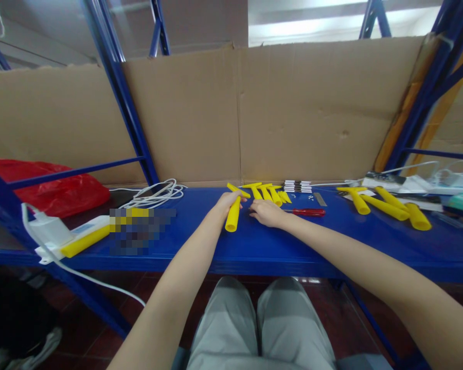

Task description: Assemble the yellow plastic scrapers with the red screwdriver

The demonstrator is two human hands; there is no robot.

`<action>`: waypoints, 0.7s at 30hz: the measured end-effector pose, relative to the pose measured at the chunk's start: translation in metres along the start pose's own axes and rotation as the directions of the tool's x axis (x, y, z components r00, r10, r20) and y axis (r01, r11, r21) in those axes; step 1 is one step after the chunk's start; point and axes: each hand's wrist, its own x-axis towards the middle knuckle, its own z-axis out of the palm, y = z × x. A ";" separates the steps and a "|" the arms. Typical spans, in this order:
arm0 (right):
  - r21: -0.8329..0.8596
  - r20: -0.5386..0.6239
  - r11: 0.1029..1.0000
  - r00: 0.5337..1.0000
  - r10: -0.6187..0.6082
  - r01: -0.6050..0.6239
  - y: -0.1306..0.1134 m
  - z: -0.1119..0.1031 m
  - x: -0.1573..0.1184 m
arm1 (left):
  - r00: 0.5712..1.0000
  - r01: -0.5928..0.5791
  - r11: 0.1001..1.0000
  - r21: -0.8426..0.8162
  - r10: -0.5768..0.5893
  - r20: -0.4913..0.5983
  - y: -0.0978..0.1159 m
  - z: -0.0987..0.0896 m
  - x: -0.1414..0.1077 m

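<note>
My left hand (228, 202) is closed around a yellow T-shaped scraper handle (232, 218), its hollow round end pointing toward me and its crosspiece away from me. Just right of it, my right hand (267, 212) rests low over the blue shelf with curled fingers. Whatever those fingertips hold, if anything, is hidden. Behind the right hand lie several more yellow T-shaped handles (275, 196) in a row. A red-handled screwdriver (309, 212) lies beside the right wrist. Beyond it are a flat metal strip (320, 199), tiny parts (310, 197) and a stack of white-and-black pieces (297, 186).
More yellow handles (388, 208) lie on the right side of the blue shelf (193, 234). To the left are a coiled white cable (158, 195), a power strip (92, 224) and a red bag (50, 187). Cardboard (185, 118) walls the back; blue posts (125, 97) stand at the sides.
</note>
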 end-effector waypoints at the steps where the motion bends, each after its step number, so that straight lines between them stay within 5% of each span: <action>1: 0.000 0.007 1.000 1.000 0.029 -0.029 -0.003 0.002 0.003 | 1.000 -0.006 1.000 -0.006 0.006 0.000 0.000 0.000 0.000; 10: 0.131 0.142 0.990 0.989 0.039 -0.058 0.000 -0.010 0.009 | 1.000 -0.007 0.997 -0.073 0.006 -0.020 0.001 0.001 0.003; 14: 0.175 0.113 0.952 0.966 0.234 -0.251 0.048 -0.039 -0.006 | 0.999 0.021 0.993 -0.119 -0.024 -0.026 0.003 0.000 0.001; 17: 0.083 0.060 0.861 0.865 0.499 -0.502 0.099 -0.055 -0.027 | 1.000 0.020 0.989 -0.144 -0.020 0.002 0.006 0.003 -0.003; 21: -0.008 0.092 0.777 0.773 0.628 -0.630 0.143 -0.052 -0.054 | 0.996 0.045 0.993 -0.107 -0.035 0.087 0.013 0.017 -0.010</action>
